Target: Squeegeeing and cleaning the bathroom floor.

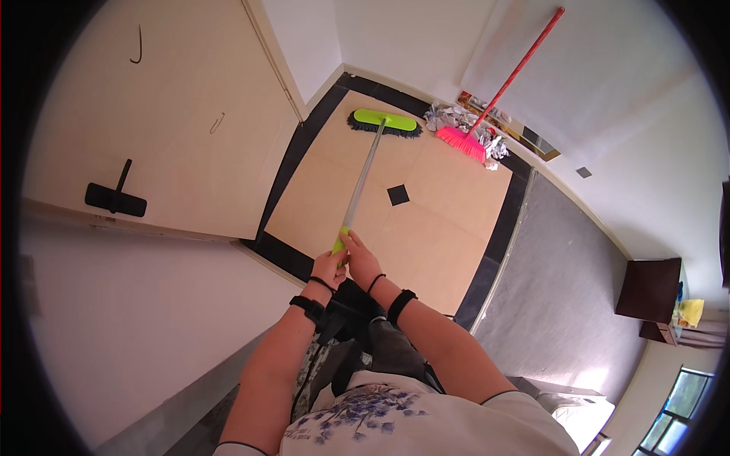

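Observation:
Both my hands grip the green end of a long metal handle, close together. My left hand (331, 270) wraps the grip's lower end, and my right hand (361, 259) lies against it with a finger along the handle. The handle reaches away from me to a lime-green broom head with dark bristles (393, 121), which rests on the beige tiled floor (325, 182). Right of it, a pink broom (463, 143) with a red stick leans against the wall, its bristles beside a heap of crumpled paper and wrappers (453, 117).
A pale door (194, 114) with a black handle (116, 199) stands at left. Along the right wall lies a flat board or framed panel (527, 137). A grey floor area (559, 273) adjoins the tiles, with dark brown furniture (649, 289) beyond.

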`<action>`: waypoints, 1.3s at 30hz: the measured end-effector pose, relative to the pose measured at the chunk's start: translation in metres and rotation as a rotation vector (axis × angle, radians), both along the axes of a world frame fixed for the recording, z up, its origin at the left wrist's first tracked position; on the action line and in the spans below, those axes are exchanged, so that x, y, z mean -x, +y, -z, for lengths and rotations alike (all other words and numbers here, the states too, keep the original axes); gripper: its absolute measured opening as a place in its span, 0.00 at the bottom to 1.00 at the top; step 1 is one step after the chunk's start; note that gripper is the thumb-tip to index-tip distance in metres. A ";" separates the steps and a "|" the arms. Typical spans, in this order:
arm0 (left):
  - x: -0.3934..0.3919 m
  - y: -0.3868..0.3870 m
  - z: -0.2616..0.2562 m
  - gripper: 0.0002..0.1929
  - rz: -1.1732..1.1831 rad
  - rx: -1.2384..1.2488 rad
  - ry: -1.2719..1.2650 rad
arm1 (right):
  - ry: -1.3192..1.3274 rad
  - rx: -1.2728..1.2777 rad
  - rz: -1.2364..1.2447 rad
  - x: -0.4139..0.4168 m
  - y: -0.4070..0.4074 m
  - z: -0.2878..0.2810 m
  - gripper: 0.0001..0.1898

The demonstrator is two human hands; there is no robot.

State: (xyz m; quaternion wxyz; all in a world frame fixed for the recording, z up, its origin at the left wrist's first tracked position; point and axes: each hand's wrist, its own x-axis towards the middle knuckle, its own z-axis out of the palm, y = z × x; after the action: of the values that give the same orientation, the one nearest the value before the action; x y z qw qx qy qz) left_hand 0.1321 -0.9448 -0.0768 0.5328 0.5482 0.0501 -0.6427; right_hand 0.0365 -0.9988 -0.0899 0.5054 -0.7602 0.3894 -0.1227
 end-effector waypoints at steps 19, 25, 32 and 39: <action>0.033 0.280 -0.132 0.04 0.067 -0.308 -0.005 | 0.247 -0.132 -0.549 -0.013 0.131 0.026 0.31; 0.042 0.365 -0.194 0.09 0.374 -0.642 -0.330 | 0.258 -0.213 -0.928 -0.025 0.223 0.009 0.23; 0.041 0.424 -0.170 0.18 0.632 -0.552 -0.541 | 0.085 -0.212 -1.078 -0.035 0.262 0.001 0.19; 0.019 0.370 -0.163 0.24 0.604 -0.234 -0.718 | 0.054 -0.165 -0.832 -0.049 0.209 0.006 0.22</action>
State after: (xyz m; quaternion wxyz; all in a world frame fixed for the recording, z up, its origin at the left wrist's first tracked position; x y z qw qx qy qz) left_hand 0.1132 -0.5749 0.0865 0.2408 0.7816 -0.2267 -0.5289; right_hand 0.0857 -0.7899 -0.0957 0.5606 -0.8125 0.0709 0.1431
